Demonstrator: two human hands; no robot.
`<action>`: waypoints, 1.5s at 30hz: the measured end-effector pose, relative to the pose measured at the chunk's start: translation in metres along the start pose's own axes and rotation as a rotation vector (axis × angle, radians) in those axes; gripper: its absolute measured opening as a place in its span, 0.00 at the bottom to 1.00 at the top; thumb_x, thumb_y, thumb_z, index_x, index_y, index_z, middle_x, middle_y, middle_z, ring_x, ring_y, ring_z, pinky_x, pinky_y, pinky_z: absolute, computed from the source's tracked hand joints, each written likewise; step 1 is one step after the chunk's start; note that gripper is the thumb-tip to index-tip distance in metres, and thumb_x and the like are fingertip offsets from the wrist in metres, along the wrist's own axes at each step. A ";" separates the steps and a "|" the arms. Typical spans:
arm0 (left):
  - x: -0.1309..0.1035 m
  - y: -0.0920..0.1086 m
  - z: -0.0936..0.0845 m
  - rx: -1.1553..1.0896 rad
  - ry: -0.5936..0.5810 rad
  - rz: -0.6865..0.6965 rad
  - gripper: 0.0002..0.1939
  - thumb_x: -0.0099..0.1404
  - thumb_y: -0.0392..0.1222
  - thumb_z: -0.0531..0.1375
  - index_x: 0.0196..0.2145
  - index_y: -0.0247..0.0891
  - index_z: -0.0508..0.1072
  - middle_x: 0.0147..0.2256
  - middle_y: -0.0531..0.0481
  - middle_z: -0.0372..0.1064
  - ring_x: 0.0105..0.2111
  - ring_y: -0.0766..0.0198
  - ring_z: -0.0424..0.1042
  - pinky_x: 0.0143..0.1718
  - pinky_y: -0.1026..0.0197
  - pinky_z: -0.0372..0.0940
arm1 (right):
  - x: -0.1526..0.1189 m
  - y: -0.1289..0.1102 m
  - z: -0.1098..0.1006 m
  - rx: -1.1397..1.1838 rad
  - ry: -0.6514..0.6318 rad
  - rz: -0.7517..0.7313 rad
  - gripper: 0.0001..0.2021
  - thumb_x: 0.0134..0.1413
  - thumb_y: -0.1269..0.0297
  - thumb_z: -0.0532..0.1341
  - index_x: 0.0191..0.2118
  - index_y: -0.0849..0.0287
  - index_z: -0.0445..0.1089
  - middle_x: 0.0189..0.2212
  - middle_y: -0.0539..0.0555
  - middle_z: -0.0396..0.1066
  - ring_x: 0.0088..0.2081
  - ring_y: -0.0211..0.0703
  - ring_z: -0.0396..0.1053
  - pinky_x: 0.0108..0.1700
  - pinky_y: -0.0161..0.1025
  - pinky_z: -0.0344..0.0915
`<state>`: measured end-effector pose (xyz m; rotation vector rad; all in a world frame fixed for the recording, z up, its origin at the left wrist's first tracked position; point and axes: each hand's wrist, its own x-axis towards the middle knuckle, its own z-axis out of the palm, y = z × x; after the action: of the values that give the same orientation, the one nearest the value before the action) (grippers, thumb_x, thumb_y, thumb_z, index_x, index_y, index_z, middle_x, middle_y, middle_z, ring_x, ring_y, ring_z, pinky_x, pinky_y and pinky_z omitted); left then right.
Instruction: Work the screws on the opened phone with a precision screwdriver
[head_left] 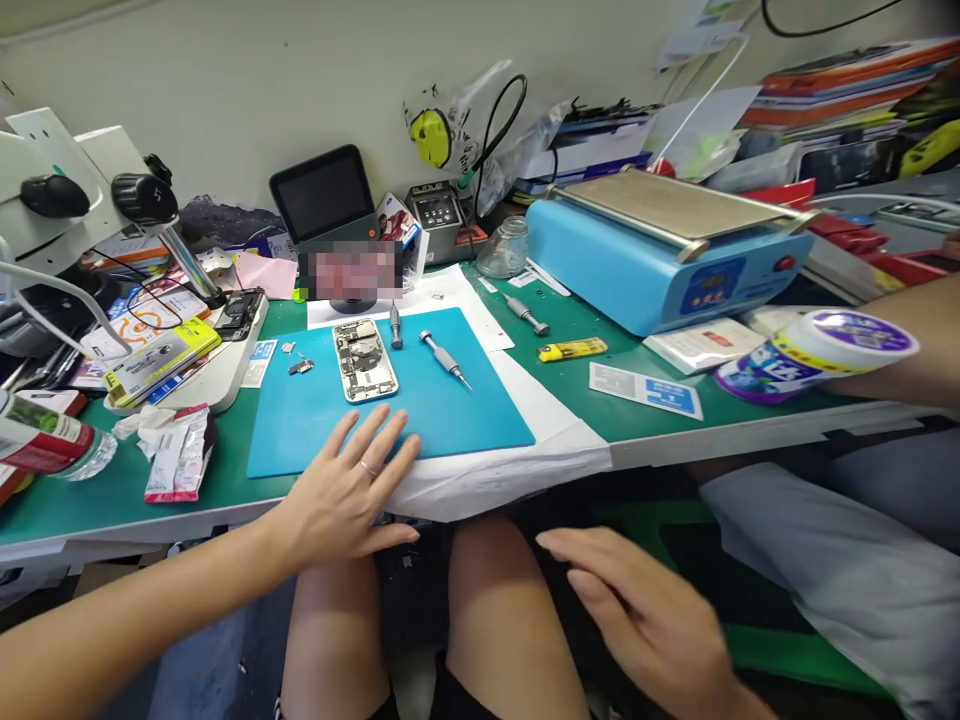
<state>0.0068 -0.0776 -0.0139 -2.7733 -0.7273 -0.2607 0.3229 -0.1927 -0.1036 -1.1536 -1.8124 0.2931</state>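
My left hand [349, 490], a ring on one finger, is spread with nothing in it, its fingertips over the near edge of the blue mat [480, 420]. Just beyond the fingertips lies an opened phone [365, 360] with its inner parts showing. My right hand [645, 610] hangs above my right thigh, off the table, fingers loosely extended and thumb apart, holding nothing. One screwdriver [445, 360] lies on the mat right of the phone, another [395, 326] stands or lies by its top corner. Small metal parts [301, 366] rest left of the phone.
A blue heating machine [615, 265] stands at the back right, near a yellow lighter [572, 350] and a purple-white tub [814, 355]. At left are a bottle [52, 440], a torn packet [178, 455] and a microscope stand [184, 265]. Another person's arm [900, 340] reaches in at right.
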 end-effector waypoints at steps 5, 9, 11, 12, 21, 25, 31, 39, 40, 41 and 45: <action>0.014 -0.008 0.005 0.013 -0.109 0.032 0.44 0.70 0.65 0.62 0.71 0.33 0.58 0.72 0.29 0.52 0.72 0.33 0.52 0.71 0.30 0.39 | 0.150 -0.014 -0.016 -0.185 -0.025 -0.215 0.10 0.73 0.62 0.58 0.48 0.56 0.77 0.38 0.52 0.83 0.38 0.38 0.81 0.44 0.32 0.74; 0.016 -0.004 -0.001 0.009 -0.143 -0.012 0.41 0.72 0.65 0.60 0.72 0.39 0.59 0.72 0.32 0.53 0.71 0.31 0.54 0.68 0.27 0.47 | 0.261 -0.010 0.002 -0.279 -0.332 -0.082 0.13 0.71 0.65 0.57 0.45 0.57 0.80 0.41 0.53 0.83 0.42 0.45 0.81 0.43 0.38 0.72; 0.015 -0.003 -0.003 0.004 -0.158 -0.037 0.38 0.73 0.66 0.58 0.72 0.42 0.60 0.72 0.35 0.55 0.71 0.31 0.55 0.65 0.28 0.54 | 0.303 -0.002 0.018 -0.395 -0.523 -0.021 0.13 0.68 0.68 0.56 0.46 0.56 0.80 0.42 0.54 0.83 0.43 0.49 0.80 0.41 0.40 0.68; 0.014 -0.003 -0.002 0.000 -0.165 -0.039 0.38 0.74 0.66 0.57 0.72 0.44 0.60 0.72 0.36 0.56 0.70 0.30 0.56 0.64 0.29 0.57 | 0.318 0.003 0.027 -0.436 -0.606 -0.033 0.15 0.68 0.68 0.56 0.48 0.55 0.80 0.43 0.55 0.83 0.44 0.50 0.79 0.41 0.40 0.67; 0.005 -0.002 0.011 -0.034 -0.113 -0.020 0.29 0.79 0.58 0.51 0.72 0.48 0.61 0.71 0.35 0.56 0.66 0.24 0.62 0.55 0.28 0.67 | 0.323 0.047 0.063 -0.623 -0.646 -0.398 0.13 0.67 0.70 0.55 0.48 0.56 0.75 0.58 0.57 0.72 0.40 0.46 0.73 0.34 0.39 0.58; 0.012 -0.006 0.006 -0.077 -0.092 -0.028 0.26 0.80 0.58 0.50 0.69 0.50 0.67 0.66 0.38 0.65 0.60 0.28 0.70 0.50 0.31 0.72 | 0.324 0.049 0.064 -0.564 -0.691 -0.457 0.11 0.67 0.73 0.54 0.44 0.58 0.74 0.50 0.58 0.76 0.42 0.47 0.73 0.36 0.38 0.58; 0.011 -0.012 -0.001 -0.063 -0.083 -0.037 0.23 0.79 0.56 0.53 0.68 0.58 0.68 0.66 0.46 0.65 0.61 0.25 0.68 0.49 0.27 0.72 | 0.325 0.043 0.068 -0.615 -0.781 -0.413 0.08 0.64 0.76 0.56 0.38 0.59 0.71 0.42 0.58 0.76 0.41 0.49 0.70 0.37 0.39 0.56; 0.008 -0.012 0.001 -0.072 -0.129 -0.032 0.27 0.79 0.53 0.53 0.72 0.55 0.62 0.69 0.43 0.58 0.64 0.20 0.61 0.51 0.24 0.72 | 0.322 0.052 0.066 -0.675 -0.685 -0.527 0.08 0.67 0.73 0.55 0.44 0.60 0.71 0.46 0.61 0.76 0.42 0.51 0.74 0.34 0.40 0.60; 0.008 -0.012 0.001 -0.079 -0.123 -0.032 0.27 0.79 0.54 0.53 0.72 0.55 0.62 0.69 0.43 0.59 0.64 0.20 0.61 0.51 0.25 0.72 | 0.322 0.053 0.064 -0.685 -0.664 -0.552 0.08 0.67 0.73 0.55 0.44 0.60 0.72 0.47 0.61 0.77 0.41 0.51 0.75 0.34 0.40 0.62; 0.008 -0.012 0.001 -0.081 -0.115 -0.034 0.27 0.78 0.55 0.54 0.71 0.55 0.63 0.69 0.44 0.59 0.64 0.21 0.62 0.50 0.26 0.73 | 0.322 0.053 0.063 -0.693 -0.638 -0.577 0.09 0.67 0.73 0.55 0.44 0.60 0.72 0.48 0.62 0.77 0.41 0.51 0.76 0.34 0.41 0.63; 0.008 -0.012 0.001 -0.071 -0.103 -0.032 0.26 0.78 0.56 0.54 0.70 0.56 0.64 0.68 0.44 0.61 0.63 0.22 0.63 0.50 0.27 0.74 | 0.317 0.042 0.058 -0.589 -0.371 -0.717 0.09 0.69 0.72 0.55 0.45 0.61 0.73 0.46 0.61 0.79 0.42 0.51 0.79 0.37 0.43 0.72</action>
<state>0.0079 -0.0630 -0.0107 -2.8616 -0.8027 -0.1541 0.2633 0.1005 0.0229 -0.7590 -2.6095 -0.5093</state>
